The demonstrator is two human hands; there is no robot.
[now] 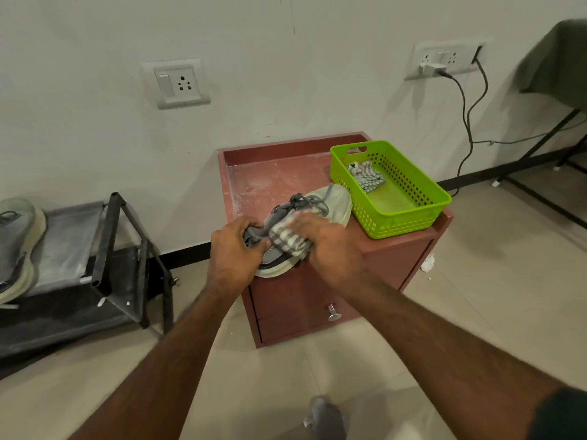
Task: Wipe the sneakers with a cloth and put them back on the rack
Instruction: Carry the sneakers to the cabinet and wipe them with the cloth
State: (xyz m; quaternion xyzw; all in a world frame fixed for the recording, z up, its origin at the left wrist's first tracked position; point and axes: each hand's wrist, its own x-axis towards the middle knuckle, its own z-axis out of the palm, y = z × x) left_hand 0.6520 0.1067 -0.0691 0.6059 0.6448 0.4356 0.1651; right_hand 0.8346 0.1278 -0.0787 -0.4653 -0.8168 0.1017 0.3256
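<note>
A grey and off-white sneaker (330,201) lies on its side on top of the reddish-brown cabinet (270,179), its heel toward me. My left hand (233,249) grips the sneaker at its heel collar. My right hand (327,246) holds a grey and white striped cloth (286,238) and presses it against the shoe's side; the hand is blurred. A second sneaker (16,246) rests on the top shelf of the black shoe rack (108,242) at the far left.
A green plastic basket (409,214) holding another striped cloth (365,174) stands on the cabinet's right side. Wall sockets and hanging cables are behind. A table with a dark cover stands at the far right. Tiled floor surrounds the cabinet.
</note>
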